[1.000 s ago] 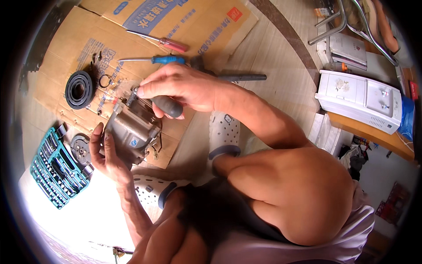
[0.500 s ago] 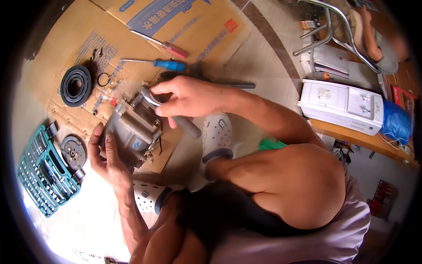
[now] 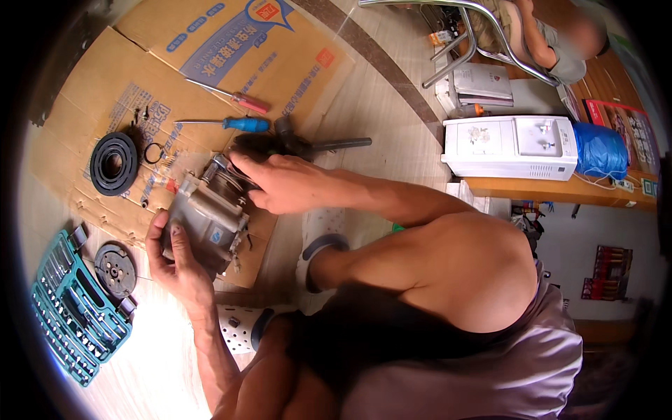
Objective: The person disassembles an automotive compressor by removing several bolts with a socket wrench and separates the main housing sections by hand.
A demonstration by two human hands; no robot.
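Flattened cardboard point(image 3: 294, 84) on pale floor point(image 3: 383, 112); white water dispenser point(image 3: 483, 143) at right; another person point(image 3: 567, 68) partly cut off, upper right. Grey metal unit point(image 3: 210, 227) rests on cardboard, left hand point(image 3: 183, 269) holding its near-left side. Right hand point(image 3: 290, 187) curled at unit's far end; what it grips, if anything, hidden, cannot tell.

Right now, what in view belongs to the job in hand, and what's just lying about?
Likely the job's:
metal unit, left hand holding it, right hand at its top
black pulley, round plate
socket set
blue screwdriver, red screwdriver
cardboard underneath

Probably just lying about:
water dispenser
blue plastic beside it
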